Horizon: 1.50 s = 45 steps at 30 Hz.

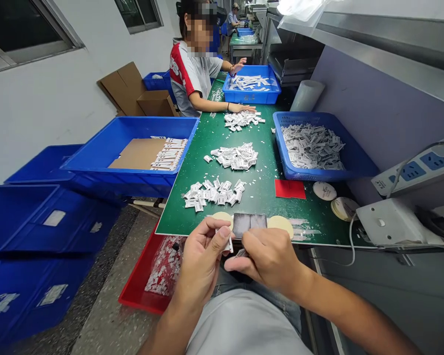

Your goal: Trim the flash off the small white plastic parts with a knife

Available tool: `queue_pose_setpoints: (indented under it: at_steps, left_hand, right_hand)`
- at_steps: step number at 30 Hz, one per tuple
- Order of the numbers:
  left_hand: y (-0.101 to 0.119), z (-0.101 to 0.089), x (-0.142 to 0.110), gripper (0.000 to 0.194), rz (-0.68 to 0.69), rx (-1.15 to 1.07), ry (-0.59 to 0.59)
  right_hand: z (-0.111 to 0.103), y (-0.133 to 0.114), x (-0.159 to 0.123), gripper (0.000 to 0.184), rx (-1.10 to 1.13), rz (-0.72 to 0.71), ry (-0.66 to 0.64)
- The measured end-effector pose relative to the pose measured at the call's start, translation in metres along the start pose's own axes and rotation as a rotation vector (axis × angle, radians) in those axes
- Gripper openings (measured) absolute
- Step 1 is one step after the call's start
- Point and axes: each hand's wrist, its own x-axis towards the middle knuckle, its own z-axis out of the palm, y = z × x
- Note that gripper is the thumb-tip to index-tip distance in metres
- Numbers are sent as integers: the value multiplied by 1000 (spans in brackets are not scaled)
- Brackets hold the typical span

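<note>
My left hand [206, 254] pinches a small white plastic part [230, 245] between thumb and fingers, just off the table's front edge. My right hand [272, 254] is closed close beside it, gripping a small thin greyish piece [241, 253] mostly hidden by the fingers; its kind cannot be made out. Past my hands, a dark rectangular pad [249, 224] lies at the table edge between two pale yellow discs [280, 226]. Beyond it, a loose pile of similar white parts [214, 194] rests on the green table [192, 170].
More white parts form two piles [237, 157] farther back. A blue basket [299, 173] of white pieces stands right, near a red sheet [290, 189] and a power strip [416, 170]. Left are blue bins [129, 123]; below, a red bin [133, 291]. A co-worker [196, 74] reaches over the far pile.
</note>
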Motion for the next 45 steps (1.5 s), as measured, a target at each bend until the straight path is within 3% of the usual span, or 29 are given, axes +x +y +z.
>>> queue_pose_setpoints:
  at_steps: [2,5,7,9,12,17,21,34,45]
  left_hand:
    - [-1,-1,-1,17,70,33,19]
    - [1,-6,-3,20,65,-35,-111]
    - [3,-11,-2,23,12,-123,-195]
    - [5,-15,1,19,-19,-205,-226]
    - [9,-20,6,16,-20,-284,-263]
    - [10,-26,4,17,-9,-265,-317]
    - [8,-29,-1,18,-34,-215,-298]
    - [9,-25,-4,17,-44,-133,-258]
    - [4,-9,-7,18,4,-65,-283]
  right_hand:
    - [2,-4,1,49,312,137,-92]
    - [2,-13,5,38,744,399,-225]
    - [0,-17,8,39,914,500,-290]
    - [-2,-19,10,39,970,505,-366]
    - [-3,-19,12,39,792,367,-373]
    - [6,-16,17,57,143,32,-155]
    - [10,-18,25,60,-100,-76,-71]
    - [2,-16,24,61,-303,-91,-49]
    - [0,-11,6,59,-276,-76,115]
